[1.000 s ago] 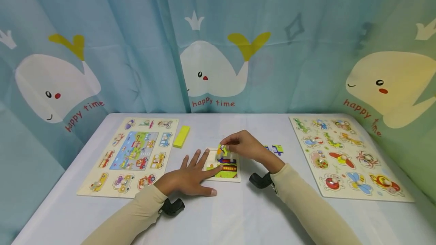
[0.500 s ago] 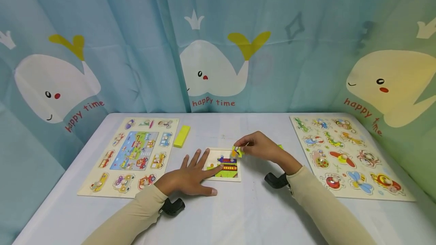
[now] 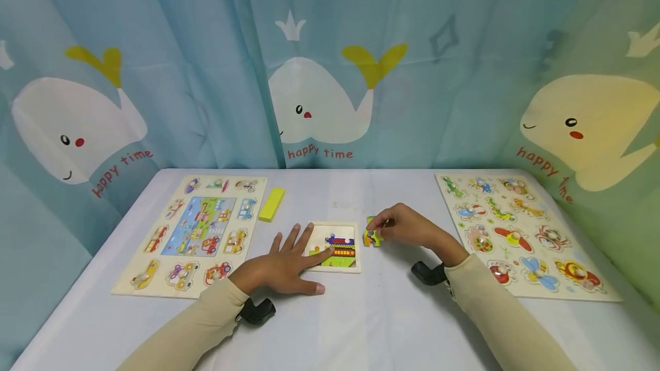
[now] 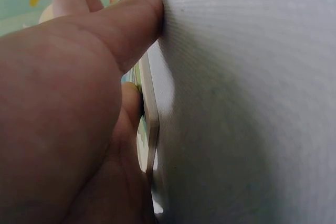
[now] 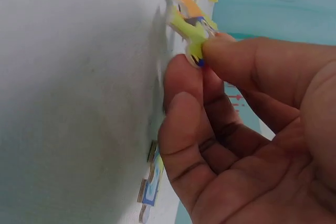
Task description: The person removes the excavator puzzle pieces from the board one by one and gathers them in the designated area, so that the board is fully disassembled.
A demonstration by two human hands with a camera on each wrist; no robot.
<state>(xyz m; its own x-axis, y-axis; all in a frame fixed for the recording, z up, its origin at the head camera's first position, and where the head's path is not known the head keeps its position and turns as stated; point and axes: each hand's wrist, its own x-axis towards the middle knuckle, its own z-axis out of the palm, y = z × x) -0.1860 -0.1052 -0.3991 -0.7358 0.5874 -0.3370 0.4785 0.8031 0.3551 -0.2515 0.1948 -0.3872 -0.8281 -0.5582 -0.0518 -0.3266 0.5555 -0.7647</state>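
My left hand point(image 3: 281, 268) lies with spread fingers over the left side of a small wooden puzzle tray point(image 3: 318, 236), one fingertip on the assembled pieces. Joined jigsaw pieces point(image 3: 342, 252) in purple, red and green fill the tray's lower right; bare wood shows elsewhere. Just right of the tray, my right hand point(image 3: 407, 228) pinches a green and orange jigsaw piece point(image 3: 371, 238) between thumb and fingers. In the right wrist view that piece is tilted, close to the tabletop. Another jigsaw piece point(image 5: 152, 182) lies on the table below the curled fingers in that view.
A knobbed vehicle puzzle board point(image 3: 124, 285) lies at the left, an insect puzzle board point(image 3: 515, 259) at the right. Between the vehicle board and the tray is a yellow block point(image 3: 271, 205). A whale-print curtain point(image 3: 319, 102) hangs behind the table.
My right hand has carried the jigsaw piece from over the tray to the right, down close to the table beside it. The left hand stays in place; the head view has shifted slightly.
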